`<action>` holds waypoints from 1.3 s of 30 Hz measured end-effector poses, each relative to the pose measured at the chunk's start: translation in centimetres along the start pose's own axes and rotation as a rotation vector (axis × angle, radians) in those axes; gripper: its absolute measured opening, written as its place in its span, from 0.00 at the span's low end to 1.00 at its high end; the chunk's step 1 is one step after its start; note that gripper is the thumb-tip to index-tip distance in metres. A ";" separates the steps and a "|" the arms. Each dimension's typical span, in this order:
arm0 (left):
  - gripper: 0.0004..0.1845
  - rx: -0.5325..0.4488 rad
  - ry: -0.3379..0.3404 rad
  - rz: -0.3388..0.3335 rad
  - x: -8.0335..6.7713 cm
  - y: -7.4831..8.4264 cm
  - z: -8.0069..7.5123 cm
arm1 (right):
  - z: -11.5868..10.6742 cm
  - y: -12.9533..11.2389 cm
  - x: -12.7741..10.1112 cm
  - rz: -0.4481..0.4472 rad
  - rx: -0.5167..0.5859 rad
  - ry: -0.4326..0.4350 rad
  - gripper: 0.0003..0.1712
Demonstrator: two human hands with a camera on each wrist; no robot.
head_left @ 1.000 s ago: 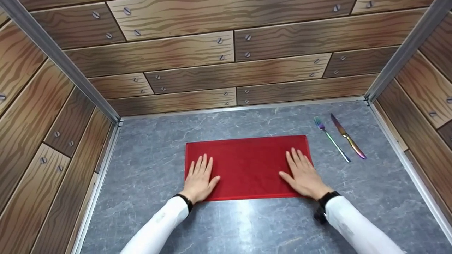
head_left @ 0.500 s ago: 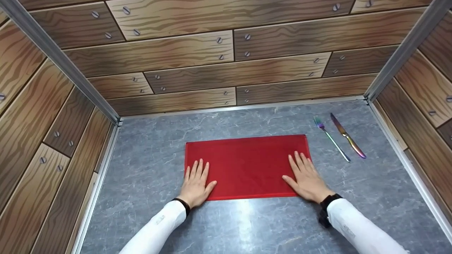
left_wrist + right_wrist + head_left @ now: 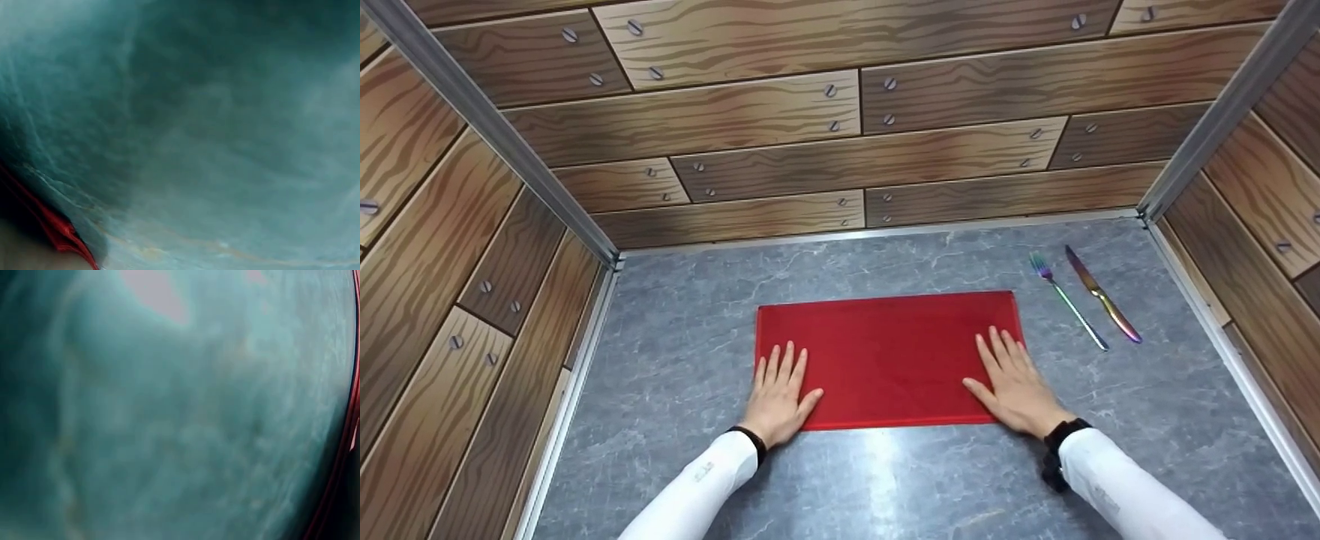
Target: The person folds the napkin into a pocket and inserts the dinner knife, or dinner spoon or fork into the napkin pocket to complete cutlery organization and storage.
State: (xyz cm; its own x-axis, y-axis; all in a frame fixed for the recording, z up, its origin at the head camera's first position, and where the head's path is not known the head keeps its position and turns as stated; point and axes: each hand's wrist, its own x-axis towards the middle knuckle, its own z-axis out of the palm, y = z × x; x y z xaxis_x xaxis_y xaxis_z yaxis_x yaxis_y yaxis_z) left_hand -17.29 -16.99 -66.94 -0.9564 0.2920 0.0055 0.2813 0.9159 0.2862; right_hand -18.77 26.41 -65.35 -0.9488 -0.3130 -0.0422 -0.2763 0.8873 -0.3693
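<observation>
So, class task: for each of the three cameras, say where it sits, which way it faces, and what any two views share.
Head: worn on the head, faces forward and down at the red cloth, fork and knife; shows the left hand, right hand and white sleeves.
Left wrist: faces the grey tabletop from very near; a blurred pale patch in the bottom corner may be the hand.
Right wrist: faces the tabletop from very near; no body part can be made out.
Shared: all three show the tabletop and the cloth's edge.
</observation>
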 end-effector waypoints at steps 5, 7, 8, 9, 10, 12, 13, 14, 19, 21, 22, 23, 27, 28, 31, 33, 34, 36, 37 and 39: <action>0.42 -0.014 -0.007 0.008 0.2 0.1 0.0 | -0.1 0.0 -0.2 0.001 0.003 0.001 0.49; 0.42 -0.010 -0.013 0.010 0.3 0.1 0.1 | -0.1 0.0 -0.3 0.008 -0.006 -0.008 0.49; 0.42 -0.002 -0.016 0.010 0.3 0.0 0.2 | -0.1 0.0 -0.4 0.011 -0.012 -0.012 0.49; 0.42 0.002 -0.013 0.012 0.4 0.0 0.2 | -0.1 0.0 -0.4 0.011 -0.014 -0.014 0.49; 0.42 0.013 -0.013 0.011 0.4 0.0 0.3 | -0.2 0.1 -0.4 0.008 -0.017 -0.013 0.49; 0.42 0.023 -0.003 0.012 0.5 0.0 0.4 | -0.2 0.1 -0.4 0.001 -0.016 -0.009 0.49; 0.42 0.027 -0.003 0.012 0.5 0.0 0.5 | -0.2 0.0 -0.4 -0.001 -0.016 -0.006 0.49; 0.42 0.031 -0.008 0.010 0.5 0.0 0.4 | -0.3 0.0 -0.4 -0.002 -0.016 -0.005 0.49; 0.42 -0.009 -0.039 0.007 0.6 0.5 -0.1 | -0.7 0.0 -0.3 -0.003 -0.038 -0.004 0.48; 0.42 -0.024 -0.061 0.000 0.6 0.7 -0.6 | -0.9 0.0 -0.2 -0.005 -0.044 -0.009 0.48; 0.43 -0.022 -0.078 -0.010 0.7 0.8 -0.9 | -1.1 0.1 -0.1 -0.006 -0.041 -0.014 0.48; 0.43 -0.017 -0.093 -0.019 0.7 1.0 -1.2 | -1.4 0.1 0.0 -0.008 -0.035 -0.020 0.47; 0.43 0.039 -0.109 -0.037 1.4 2.4 -3.0 | -3.3 0.5 1.4 -0.020 0.032 0.009 0.41; 0.43 0.072 -0.099 -0.027 1.7 3.0 -3.4 | -4.0 0.7 1.9 -0.022 0.056 0.036 0.38; 0.40 0.150 -0.009 0.079 2.4 6.0 -4.2 | -6.0 2.0 3.7 -0.010 0.133 0.151 0.30; 0.34 0.173 0.036 0.170 2.5 9.1 -4.5 | -7.3 3.0 4.9 0.024 0.173 0.199 0.27; 0.30 0.167 0.042 0.212 2.5 10.8 -4.6 | -7.9 3.5 5.5 0.048 0.189 0.204 0.26; 0.19 0.130 0.029 0.291 2.1 14.7 -4.4 | -8.9 4.5 6.5 0.112 0.223 0.169 0.25; 0.15 0.119 0.016 0.330 1.9 16.6 -4.1 | -9.3 4.8 6.9 0.146 0.241 0.139 0.26; 0.10 0.114 -0.003 0.410 1.6 20.3 -3.3 | -9.9 5.4 7.7 0.200 0.264 0.080 0.26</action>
State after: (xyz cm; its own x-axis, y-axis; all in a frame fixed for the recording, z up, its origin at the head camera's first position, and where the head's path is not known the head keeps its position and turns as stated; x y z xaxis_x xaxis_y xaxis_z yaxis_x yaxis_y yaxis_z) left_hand -13.36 1.21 -57.95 -0.7635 0.6390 0.0938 0.6452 0.7486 0.1527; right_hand -29.04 32.16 -58.48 -0.9921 -0.1048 -0.0694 -0.0440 0.8067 -0.5893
